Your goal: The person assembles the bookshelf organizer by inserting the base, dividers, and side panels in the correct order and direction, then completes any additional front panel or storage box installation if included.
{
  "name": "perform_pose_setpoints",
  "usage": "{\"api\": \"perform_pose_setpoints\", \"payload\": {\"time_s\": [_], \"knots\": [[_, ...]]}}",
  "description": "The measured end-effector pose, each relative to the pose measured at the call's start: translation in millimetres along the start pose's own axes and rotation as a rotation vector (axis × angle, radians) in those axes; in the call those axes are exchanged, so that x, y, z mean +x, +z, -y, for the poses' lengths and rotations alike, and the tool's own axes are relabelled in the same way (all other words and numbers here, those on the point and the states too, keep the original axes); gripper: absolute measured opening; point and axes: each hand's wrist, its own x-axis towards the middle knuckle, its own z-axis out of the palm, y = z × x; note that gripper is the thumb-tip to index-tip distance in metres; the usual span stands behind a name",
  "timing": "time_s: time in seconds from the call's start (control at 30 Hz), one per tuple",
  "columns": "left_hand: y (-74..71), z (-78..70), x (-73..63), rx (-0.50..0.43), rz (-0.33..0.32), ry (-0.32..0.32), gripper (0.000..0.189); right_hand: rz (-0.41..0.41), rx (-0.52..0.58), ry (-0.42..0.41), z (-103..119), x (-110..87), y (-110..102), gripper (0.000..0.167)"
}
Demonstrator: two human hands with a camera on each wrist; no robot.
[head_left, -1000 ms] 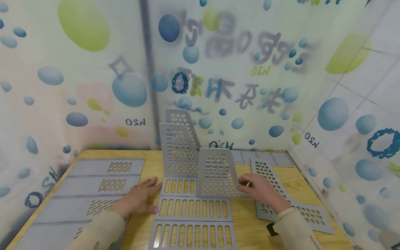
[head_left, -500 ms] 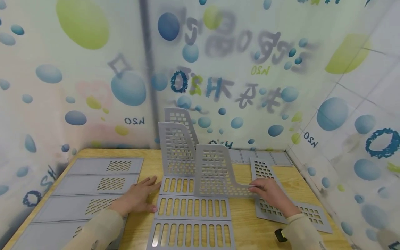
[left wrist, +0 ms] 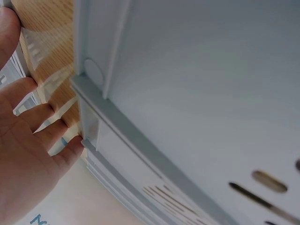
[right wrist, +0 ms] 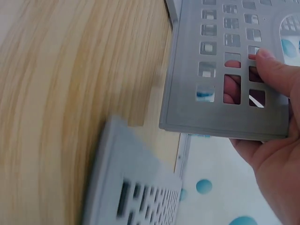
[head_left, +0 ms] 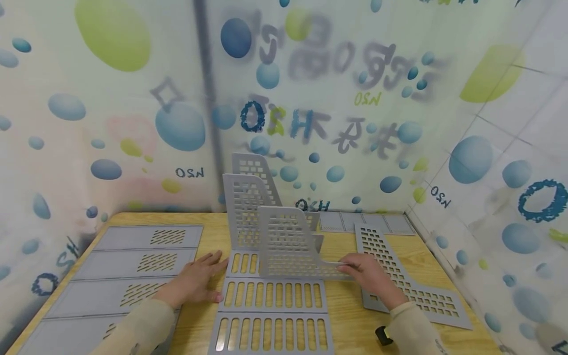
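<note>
My right hand (head_left: 370, 276) pinches the low front end of a grey perforated file-rack divider (head_left: 286, 242). In the right wrist view, the thumb lies on the near face of the divider (right wrist: 192, 112), and fingers show through its holes from behind. The divider stands upright over the slotted grey base panel (head_left: 274, 312); whether its lower edge is seated there I cannot tell. Behind it, two similar dividers (head_left: 239, 197) stand upright on the left. My left hand (head_left: 193, 278) rests on the table with fingers spread, beside the base panel's left edge, holding nothing.
Another perforated divider (head_left: 410, 291) lies flat on the table at the right. Grey panels with slanted slots (head_left: 99, 266) cover the left side of the wooden table (head_left: 346, 315). A narrow grey panel (head_left: 350, 222) lies at the back. Printed curtains (head_left: 337, 98) enclose the table.
The right hand first slid right to the divider's low end, then moved back left with it. The divider now stands farther left, overlapping the front standing divider. The left hand stays put.
</note>
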Motion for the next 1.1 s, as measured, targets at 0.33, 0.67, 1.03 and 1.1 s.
{"api": "perform_pose_setpoints", "payload": {"time_s": [0.33,0.67,1.03,1.1], "knots": [[3.5,0.2,1.9,-0.004,-0.001,-0.002,0.098,0.0,0.036,-0.029,17.6,22.0,30.7,0.023],[0.4,-3.6,1.3,0.006,-0.001,-0.003,0.099,-0.065,0.027,-0.039,30.2,36.3,52.5,0.035],[-1.5,-5.6,-1.3,0.007,-0.019,-0.013,0.1,-0.103,0.036,-0.07,32.5,38.8,61.2,0.033],[0.3,-4.7,-0.8,0.012,-0.028,-0.022,0.099,-0.114,0.029,-0.079,33.9,39.8,63.0,0.036]]}}
